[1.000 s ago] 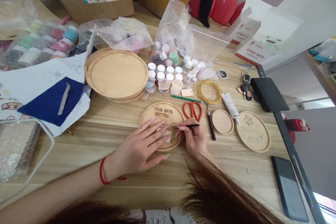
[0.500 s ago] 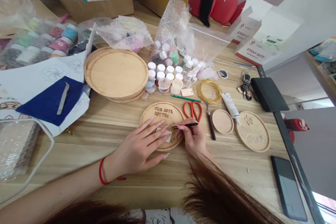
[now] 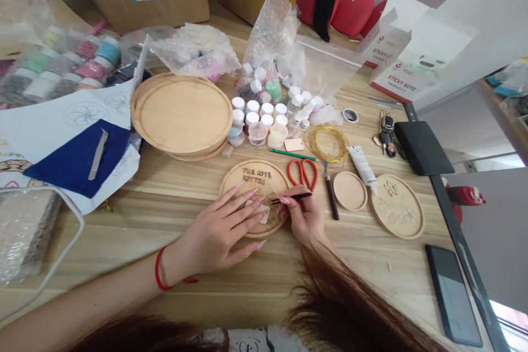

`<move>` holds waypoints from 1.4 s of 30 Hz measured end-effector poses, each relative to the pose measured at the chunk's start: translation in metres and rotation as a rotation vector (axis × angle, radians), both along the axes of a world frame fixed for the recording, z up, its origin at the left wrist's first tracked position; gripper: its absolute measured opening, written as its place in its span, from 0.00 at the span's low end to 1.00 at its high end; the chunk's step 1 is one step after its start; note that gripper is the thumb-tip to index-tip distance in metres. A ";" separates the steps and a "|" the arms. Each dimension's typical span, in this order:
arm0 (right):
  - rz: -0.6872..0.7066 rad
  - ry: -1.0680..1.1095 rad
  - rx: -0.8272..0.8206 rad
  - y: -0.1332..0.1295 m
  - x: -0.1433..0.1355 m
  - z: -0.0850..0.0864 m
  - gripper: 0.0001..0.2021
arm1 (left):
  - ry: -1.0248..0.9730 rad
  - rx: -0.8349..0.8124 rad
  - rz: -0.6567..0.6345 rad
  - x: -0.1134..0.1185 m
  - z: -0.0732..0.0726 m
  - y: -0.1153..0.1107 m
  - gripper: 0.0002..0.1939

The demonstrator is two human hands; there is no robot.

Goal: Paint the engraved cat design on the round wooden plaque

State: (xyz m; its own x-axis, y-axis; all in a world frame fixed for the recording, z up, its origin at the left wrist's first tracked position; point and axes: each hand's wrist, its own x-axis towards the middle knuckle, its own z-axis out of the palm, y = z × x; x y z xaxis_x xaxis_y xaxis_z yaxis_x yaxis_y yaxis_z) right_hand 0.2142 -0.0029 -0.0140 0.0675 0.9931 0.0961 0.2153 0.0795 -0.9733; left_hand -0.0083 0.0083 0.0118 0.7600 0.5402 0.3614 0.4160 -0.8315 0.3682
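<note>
A round wooden tray (image 3: 231, 181) with a raised rim lies on the table in front of me, dark lettering on its upper part. My left hand (image 3: 218, 228) rests over its left side, fingers stretched out and slightly spread. Beneath those fingertips is a small pale piece (image 3: 260, 212), partly covered. In my right hand (image 3: 304, 217) is a pair of black tweezers (image 3: 300, 196), pinched between thumb and fingers, their tips pointing left over the tray. Whether the tips grip anything is too small to tell.
Red-handled pliers (image 3: 303, 174), a dark-handled tool (image 3: 331, 198), gold wire (image 3: 329, 143) and a white tube (image 3: 362, 166) lie right of the tray. White-lidded jars (image 3: 267, 121) stand behind. Stacked wooden trays (image 3: 183, 115) sit back left, a phone (image 3: 452, 294) front right.
</note>
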 end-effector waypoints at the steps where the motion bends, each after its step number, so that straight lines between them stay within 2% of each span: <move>1: -0.005 0.014 -0.006 0.000 -0.001 0.001 0.05 | 0.001 0.000 0.000 0.000 0.000 0.000 0.26; 7: -0.035 0.031 0.021 0.001 -0.005 0.007 0.05 | 0.009 0.027 0.003 0.000 0.000 0.000 0.25; 19: 0.018 0.025 0.034 -0.001 0.000 0.000 0.03 | 0.025 0.025 -0.005 0.000 0.000 0.001 0.25; 28: -0.007 0.005 0.056 -0.001 0.002 -0.008 0.05 | 0.018 0.012 -0.004 0.000 0.000 0.000 0.25; 42: 0.003 -0.128 0.089 0.000 -0.004 0.004 0.05 | 0.026 0.014 -0.002 0.000 0.000 0.000 0.25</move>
State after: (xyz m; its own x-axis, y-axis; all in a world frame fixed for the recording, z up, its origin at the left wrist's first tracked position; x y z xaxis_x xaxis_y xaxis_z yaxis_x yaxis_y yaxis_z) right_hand 0.2105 -0.0031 -0.0101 0.0459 0.9805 0.1909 0.3370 0.1647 -0.9270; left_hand -0.0083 0.0086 0.0122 0.7704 0.5333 0.3494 0.4230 -0.8376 0.3456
